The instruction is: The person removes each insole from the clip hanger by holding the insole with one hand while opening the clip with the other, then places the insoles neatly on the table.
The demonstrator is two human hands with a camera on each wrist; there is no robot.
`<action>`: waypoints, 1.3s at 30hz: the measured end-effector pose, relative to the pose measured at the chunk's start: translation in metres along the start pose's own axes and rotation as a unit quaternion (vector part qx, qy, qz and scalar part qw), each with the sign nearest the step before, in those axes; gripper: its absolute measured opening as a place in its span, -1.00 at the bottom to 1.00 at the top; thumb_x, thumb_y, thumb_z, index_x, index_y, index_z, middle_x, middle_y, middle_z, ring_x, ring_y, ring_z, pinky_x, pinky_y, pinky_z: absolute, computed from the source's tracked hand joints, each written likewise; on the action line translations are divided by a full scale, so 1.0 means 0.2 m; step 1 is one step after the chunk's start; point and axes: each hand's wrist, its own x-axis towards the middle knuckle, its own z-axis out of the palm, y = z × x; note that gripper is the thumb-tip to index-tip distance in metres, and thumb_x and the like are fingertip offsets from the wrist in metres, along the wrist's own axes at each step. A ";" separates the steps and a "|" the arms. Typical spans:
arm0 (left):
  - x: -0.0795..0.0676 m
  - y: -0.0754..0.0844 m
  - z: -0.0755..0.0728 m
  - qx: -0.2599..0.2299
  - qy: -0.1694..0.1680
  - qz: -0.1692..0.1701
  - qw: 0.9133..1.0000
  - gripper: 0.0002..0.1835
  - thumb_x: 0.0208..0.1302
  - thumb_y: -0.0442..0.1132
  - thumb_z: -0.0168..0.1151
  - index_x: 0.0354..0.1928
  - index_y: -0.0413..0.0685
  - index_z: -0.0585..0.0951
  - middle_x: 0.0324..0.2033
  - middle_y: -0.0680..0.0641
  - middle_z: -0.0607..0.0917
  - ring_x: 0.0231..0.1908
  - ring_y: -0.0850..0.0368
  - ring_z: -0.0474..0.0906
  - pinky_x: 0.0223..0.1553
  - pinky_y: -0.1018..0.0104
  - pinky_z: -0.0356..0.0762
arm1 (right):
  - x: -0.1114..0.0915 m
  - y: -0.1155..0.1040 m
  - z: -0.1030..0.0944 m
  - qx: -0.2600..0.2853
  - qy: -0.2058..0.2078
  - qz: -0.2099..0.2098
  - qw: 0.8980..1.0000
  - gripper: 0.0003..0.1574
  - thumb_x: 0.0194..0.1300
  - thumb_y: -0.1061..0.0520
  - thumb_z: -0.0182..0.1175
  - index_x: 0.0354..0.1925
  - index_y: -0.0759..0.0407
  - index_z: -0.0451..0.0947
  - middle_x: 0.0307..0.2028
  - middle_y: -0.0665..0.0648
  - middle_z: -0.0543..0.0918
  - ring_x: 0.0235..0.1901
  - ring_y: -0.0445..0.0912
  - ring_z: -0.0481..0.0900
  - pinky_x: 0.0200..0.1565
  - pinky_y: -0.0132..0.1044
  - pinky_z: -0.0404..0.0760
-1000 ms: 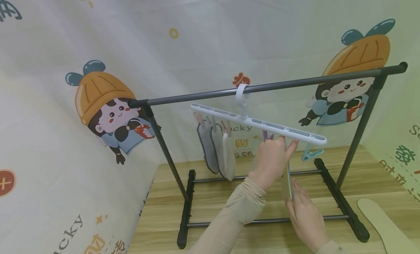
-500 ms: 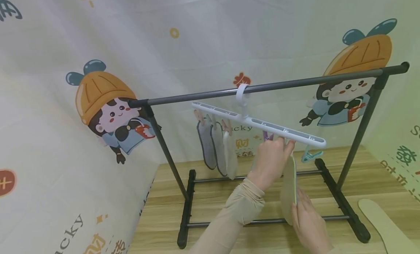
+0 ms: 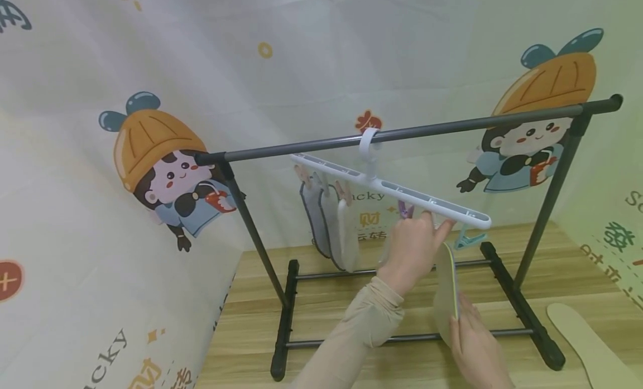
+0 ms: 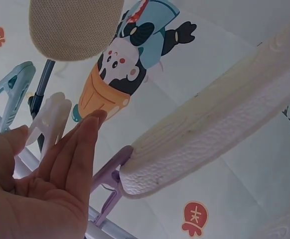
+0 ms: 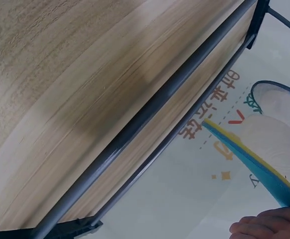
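My left hand [image 3: 409, 249] is raised under the right half of a white clip hanger [image 3: 427, 201]. In the left wrist view its thumb and fingers pinch a white clip [image 4: 53, 119]. Lower and to the right, my right hand [image 3: 474, 344] holds an insole [image 3: 444, 294] upright by its lower part. That insole has a beige mesh face, with a yellow and blue edge [image 5: 257, 164] in the right wrist view. Its upper end [image 4: 75, 30] stands apart from the white clip. A purple clip [image 4: 110, 181] beside my left hand grips a pale insole [image 4: 205, 119].
The hanger hooks over the bar of a black rack [image 3: 301, 148]. Several insoles [image 3: 331, 227] hang from clips at its left. A teal clip [image 3: 469, 241] hangs at the right end. Another insole [image 3: 582, 339] lies on the wooden table [image 3: 241, 333], right of the rack.
The insole in my right hand has shifted a little right and turned, showing more of its face. The hanger's right end has swung slightly down and left. My left hand stays nearly in place.
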 end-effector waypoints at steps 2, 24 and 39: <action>-0.01 0.00 0.00 -0.011 -0.001 -0.005 1.000 -0.50 0.46 0.19 0.00 -0.31 -0.08 0.66 -0.76 0.12 0.48 -0.79 0.31 0.32 -0.77 0.59 0.18 | 0.00 0.00 0.00 0.000 -0.002 0.000 1.000 -0.47 0.53 0.21 -0.09 0.27 0.60 0.28 0.27 0.56 0.39 0.22 0.46 0.39 0.12 0.34 0.43; -0.33 -0.11 0.02 -0.150 0.026 0.050 0.987 -0.59 0.48 0.03 0.06 0.04 -0.12 0.69 -0.14 -0.06 0.79 -0.27 0.20 0.76 -0.17 0.49 0.65 | -0.04 0.04 0.00 0.002 0.021 0.023 1.000 -0.46 0.43 0.33 0.00 0.27 0.65 0.25 0.16 0.66 0.42 0.11 0.53 0.44 -0.05 0.40 0.47; -0.46 -0.31 0.00 -0.189 0.071 -0.041 0.979 -0.61 0.44 -0.01 0.15 -0.04 -0.20 0.71 -0.18 -0.11 0.80 -0.27 0.07 0.78 -0.24 0.32 0.71 | -0.05 0.12 -0.06 -0.018 -0.028 0.096 0.995 -0.44 0.55 0.20 -0.17 0.33 0.58 0.20 0.24 0.64 0.33 0.11 0.53 0.42 0.00 0.41 0.44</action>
